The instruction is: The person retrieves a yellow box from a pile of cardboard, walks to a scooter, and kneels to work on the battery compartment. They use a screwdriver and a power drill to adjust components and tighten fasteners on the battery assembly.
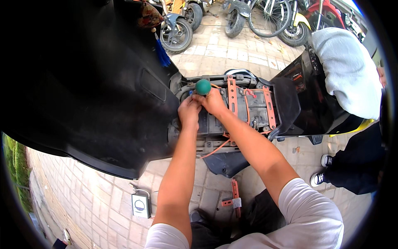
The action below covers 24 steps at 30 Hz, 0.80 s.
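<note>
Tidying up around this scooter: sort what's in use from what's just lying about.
In use: green-handled screwdriver in right hand; left hand beside it; battery compartment; orange brackets.

Lying about: orange bracket on the paving; small white box; parked bikes behind.

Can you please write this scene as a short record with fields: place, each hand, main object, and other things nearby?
place: paved brick ground outdoors, parked two-wheelers behind
main object: black scooter with seat raised, open compartment with orange brackets and wires
right hand: closed on a screwdriver with a round green handle, at the compartment's left end
left hand: beside the right hand, fingers at the same spot; what it holds is hidden
nearby: small grey box and orange bracket on the ground; another person's sleeve at right
</note>
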Each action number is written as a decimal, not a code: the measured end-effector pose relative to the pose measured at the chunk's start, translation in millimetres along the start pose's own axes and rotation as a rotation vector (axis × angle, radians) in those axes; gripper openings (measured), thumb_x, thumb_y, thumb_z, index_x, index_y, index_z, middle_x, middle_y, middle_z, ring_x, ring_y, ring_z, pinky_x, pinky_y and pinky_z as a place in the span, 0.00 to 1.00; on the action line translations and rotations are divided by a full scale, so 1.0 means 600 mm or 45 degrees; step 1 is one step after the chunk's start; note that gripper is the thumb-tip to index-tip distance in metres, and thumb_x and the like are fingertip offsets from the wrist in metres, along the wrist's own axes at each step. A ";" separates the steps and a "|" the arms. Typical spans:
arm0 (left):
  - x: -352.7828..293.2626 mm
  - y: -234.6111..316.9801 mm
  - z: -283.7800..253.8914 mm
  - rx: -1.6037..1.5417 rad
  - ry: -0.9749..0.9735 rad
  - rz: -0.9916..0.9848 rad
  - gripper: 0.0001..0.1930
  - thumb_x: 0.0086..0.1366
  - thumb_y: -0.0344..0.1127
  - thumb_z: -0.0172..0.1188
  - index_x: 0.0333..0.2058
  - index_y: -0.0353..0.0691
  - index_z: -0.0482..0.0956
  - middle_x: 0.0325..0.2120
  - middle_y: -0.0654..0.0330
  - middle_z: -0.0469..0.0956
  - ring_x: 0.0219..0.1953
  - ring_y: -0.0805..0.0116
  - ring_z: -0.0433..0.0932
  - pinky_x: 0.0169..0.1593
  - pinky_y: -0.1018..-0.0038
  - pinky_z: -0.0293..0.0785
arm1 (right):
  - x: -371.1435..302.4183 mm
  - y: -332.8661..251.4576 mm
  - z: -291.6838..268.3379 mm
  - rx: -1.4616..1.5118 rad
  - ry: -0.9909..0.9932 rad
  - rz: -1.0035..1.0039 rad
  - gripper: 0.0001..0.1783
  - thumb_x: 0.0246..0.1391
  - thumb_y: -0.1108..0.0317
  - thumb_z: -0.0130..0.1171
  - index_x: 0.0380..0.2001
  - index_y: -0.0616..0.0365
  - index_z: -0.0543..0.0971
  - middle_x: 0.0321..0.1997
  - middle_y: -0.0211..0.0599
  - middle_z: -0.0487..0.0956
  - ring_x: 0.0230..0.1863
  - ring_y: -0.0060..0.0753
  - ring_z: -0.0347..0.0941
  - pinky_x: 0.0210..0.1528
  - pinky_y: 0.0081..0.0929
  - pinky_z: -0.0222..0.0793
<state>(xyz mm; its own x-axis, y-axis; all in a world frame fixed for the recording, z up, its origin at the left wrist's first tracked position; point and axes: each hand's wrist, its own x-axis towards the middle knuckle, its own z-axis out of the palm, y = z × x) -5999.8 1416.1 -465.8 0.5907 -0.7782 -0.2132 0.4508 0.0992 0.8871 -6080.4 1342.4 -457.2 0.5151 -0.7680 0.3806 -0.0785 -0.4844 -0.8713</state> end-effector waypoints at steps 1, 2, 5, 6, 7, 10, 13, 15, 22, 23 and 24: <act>0.003 0.003 0.000 0.063 0.007 0.025 0.15 0.66 0.27 0.49 0.51 0.30 0.71 0.37 0.55 0.78 0.37 0.69 0.79 0.42 0.74 0.76 | 0.009 -0.002 0.003 -0.013 0.000 -0.039 0.08 0.45 0.71 0.64 0.30 0.62 0.79 0.28 0.48 0.79 0.30 0.47 0.77 0.32 0.35 0.71; 0.004 0.006 0.001 0.087 0.038 0.020 0.15 0.66 0.27 0.48 0.51 0.30 0.71 0.36 0.56 0.78 0.34 0.70 0.79 0.39 0.75 0.76 | 0.020 -0.003 0.007 -0.037 -0.040 -0.033 0.07 0.46 0.71 0.64 0.30 0.62 0.79 0.26 0.45 0.79 0.28 0.41 0.77 0.31 0.33 0.71; 0.004 0.009 0.022 0.151 0.092 -0.002 0.15 0.67 0.27 0.46 0.51 0.32 0.72 0.31 0.58 0.78 0.26 0.73 0.77 0.30 0.77 0.74 | 0.038 0.013 0.007 -0.112 -0.109 -0.016 0.06 0.48 0.71 0.63 0.28 0.63 0.79 0.22 0.40 0.79 0.24 0.30 0.75 0.30 0.28 0.70; 0.007 0.009 0.021 0.173 0.116 0.001 0.15 0.67 0.27 0.46 0.51 0.32 0.73 0.30 0.59 0.78 0.23 0.74 0.76 0.27 0.78 0.73 | 0.039 0.012 0.012 -0.116 -0.119 -0.021 0.06 0.48 0.71 0.63 0.28 0.63 0.79 0.22 0.41 0.79 0.23 0.30 0.75 0.29 0.28 0.70; 0.010 0.009 0.019 0.196 0.138 0.003 0.15 0.67 0.28 0.47 0.51 0.33 0.73 0.29 0.59 0.78 0.21 0.75 0.75 0.24 0.79 0.72 | 0.040 0.011 0.015 -0.120 -0.128 -0.026 0.06 0.48 0.71 0.63 0.28 0.64 0.79 0.22 0.41 0.79 0.23 0.30 0.75 0.29 0.28 0.70; 0.013 0.008 0.018 0.231 0.163 -0.001 0.15 0.67 0.28 0.47 0.50 0.35 0.74 0.27 0.61 0.77 0.18 0.77 0.74 0.21 0.80 0.69 | 0.041 0.005 0.017 -0.134 -0.117 -0.057 0.06 0.48 0.71 0.63 0.28 0.63 0.79 0.22 0.42 0.79 0.22 0.32 0.75 0.29 0.29 0.70; 0.015 0.007 0.017 0.232 0.114 -0.024 0.15 0.66 0.27 0.47 0.50 0.34 0.74 0.26 0.61 0.77 0.18 0.77 0.73 0.20 0.80 0.70 | 0.048 -0.007 0.007 -0.272 -0.160 -0.048 0.07 0.48 0.70 0.63 0.28 0.63 0.78 0.22 0.44 0.79 0.23 0.33 0.75 0.28 0.30 0.70; 0.015 0.009 0.016 0.271 0.103 -0.031 0.16 0.66 0.27 0.47 0.51 0.34 0.73 0.26 0.61 0.77 0.17 0.77 0.72 0.20 0.80 0.70 | 0.063 -0.017 -0.006 -0.249 -0.346 0.054 0.08 0.47 0.69 0.63 0.28 0.63 0.78 0.22 0.45 0.78 0.24 0.39 0.76 0.29 0.32 0.70; 0.017 0.000 0.002 0.277 0.082 -0.001 0.20 0.63 0.24 0.46 0.54 0.35 0.69 0.28 0.59 0.77 0.17 0.75 0.72 0.20 0.78 0.72 | 0.080 -0.001 0.016 -0.493 -0.299 -0.212 0.11 0.45 0.68 0.64 0.32 0.62 0.77 0.28 0.50 0.77 0.31 0.57 0.73 0.34 0.40 0.69; 0.013 0.001 0.004 0.276 0.057 -0.010 0.21 0.63 0.23 0.46 0.55 0.36 0.69 0.28 0.59 0.77 0.17 0.76 0.73 0.20 0.78 0.72 | 0.076 0.009 0.020 -0.510 -0.264 -0.284 0.12 0.45 0.68 0.63 0.33 0.62 0.76 0.30 0.51 0.76 0.33 0.57 0.73 0.36 0.40 0.69; 0.010 0.007 0.009 0.288 0.052 0.014 0.22 0.62 0.23 0.46 0.56 0.36 0.68 0.27 0.59 0.77 0.17 0.76 0.73 0.20 0.78 0.72 | 0.076 0.010 0.020 -0.498 -0.224 -0.385 0.12 0.46 0.69 0.62 0.34 0.62 0.76 0.33 0.52 0.76 0.35 0.57 0.72 0.37 0.40 0.69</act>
<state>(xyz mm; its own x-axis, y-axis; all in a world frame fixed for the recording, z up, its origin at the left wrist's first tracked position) -5998.0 1408.7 -461.0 0.6233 -0.7517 -0.2155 0.2853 -0.0380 0.9577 -6047.3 1309.4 -449.0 0.6972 -0.5038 0.5100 -0.1998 -0.8198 -0.5367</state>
